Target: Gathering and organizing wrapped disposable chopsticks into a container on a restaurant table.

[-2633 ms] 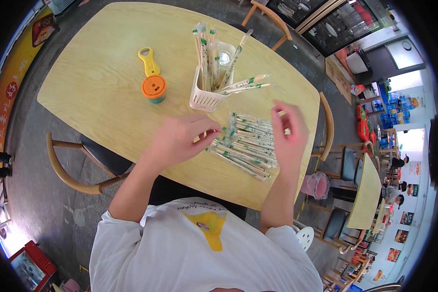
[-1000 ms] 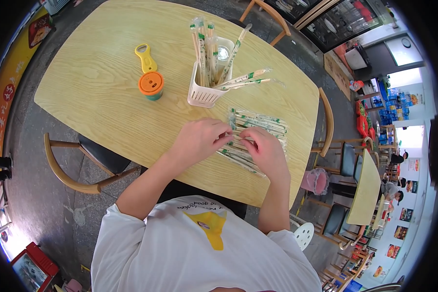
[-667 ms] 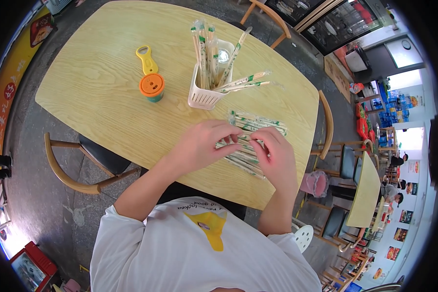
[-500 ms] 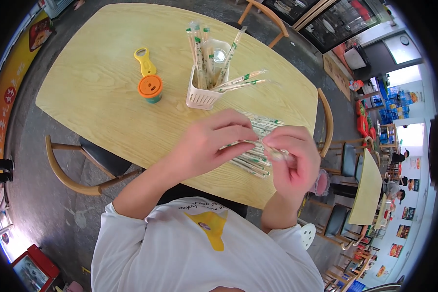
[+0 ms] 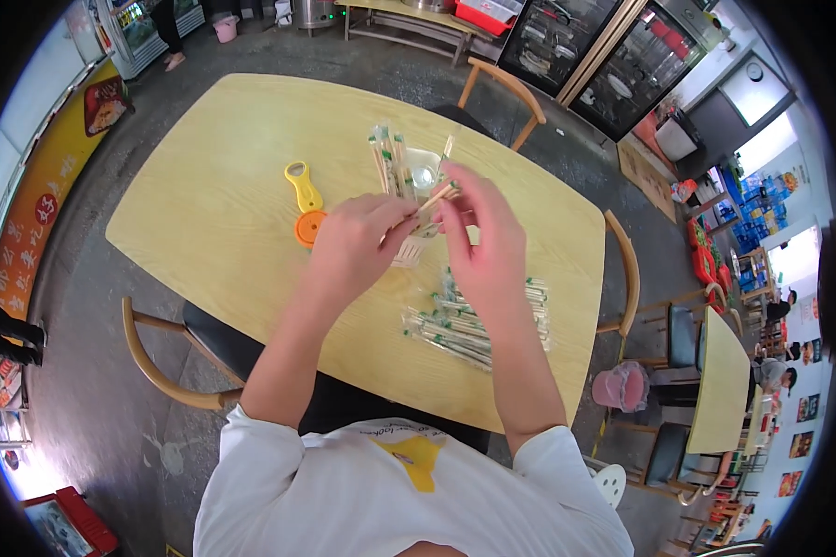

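A white slotted basket [image 5: 407, 252] stands on the wooden table, partly hidden by my hands. Upright in it are several wrapped chopsticks [image 5: 387, 158] in clear sleeves with green print. My left hand [image 5: 362, 238] is closed in a pinch on wrapped chopsticks [image 5: 437, 199] that slant over the basket's front. My right hand [image 5: 485, 237] curls around the same chopsticks from the right, its fingers closed at their upper part. In front of the basket, by my right wrist, a loose pile of wrapped chopsticks [image 5: 455, 325] lies on the table.
Left of the basket are a yellow bottle opener [image 5: 304, 186] and an orange-lidded container [image 5: 308, 228], partly behind my left hand. Wooden chairs [image 5: 172, 399] surround the table [image 5: 195, 186]. A pink bin [image 5: 620, 387] stands on the floor at the right, near another table [image 5: 723, 381].
Both hands have moved away from me, from above the pile to the basket, and now grip slanting chopsticks there. The view has tilted, showing more of the room beyond the table.
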Action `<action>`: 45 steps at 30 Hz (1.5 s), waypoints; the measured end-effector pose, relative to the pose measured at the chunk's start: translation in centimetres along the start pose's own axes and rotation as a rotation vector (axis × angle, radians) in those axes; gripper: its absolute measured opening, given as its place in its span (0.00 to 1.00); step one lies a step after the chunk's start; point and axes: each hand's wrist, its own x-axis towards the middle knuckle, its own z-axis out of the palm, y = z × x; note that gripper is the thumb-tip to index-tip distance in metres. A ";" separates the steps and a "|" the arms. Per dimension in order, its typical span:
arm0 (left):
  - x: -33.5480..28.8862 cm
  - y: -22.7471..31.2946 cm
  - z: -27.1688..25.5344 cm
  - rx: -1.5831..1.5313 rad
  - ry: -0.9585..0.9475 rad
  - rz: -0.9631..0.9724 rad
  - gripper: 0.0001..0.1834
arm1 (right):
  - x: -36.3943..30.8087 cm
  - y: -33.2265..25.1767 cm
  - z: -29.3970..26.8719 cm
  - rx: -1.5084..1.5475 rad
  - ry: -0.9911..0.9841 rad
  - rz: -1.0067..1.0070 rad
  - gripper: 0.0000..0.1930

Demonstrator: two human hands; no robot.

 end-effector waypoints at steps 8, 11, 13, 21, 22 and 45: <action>-1.7 0.1 1.0 0.049 0.118 -0.141 0.08 | -0.3 2.0 1.3 -0.163 -0.093 0.067 0.20; -3.0 -0.6 1.0 0.026 0.127 -0.145 0.09 | -0.4 0.6 0.8 -0.119 -0.044 0.085 0.22; -3.7 0.1 0.6 -0.041 0.026 -0.170 0.08 | -1.0 -0.1 -0.2 -0.094 -0.004 0.117 0.24; -7.0 0.3 1.5 -0.121 -0.522 -0.193 0.05 | -8.8 3.1 -5.6 -0.228 -0.180 0.372 0.16; -7.5 0.2 2.3 -0.073 -0.502 -0.151 0.07 | -10.0 3.8 -5.6 -0.293 -0.280 0.417 0.14; -7.5 2.3 4.8 -0.292 -0.428 -0.247 0.11 | -12.3 3.3 -6.7 -0.352 -0.374 0.305 0.06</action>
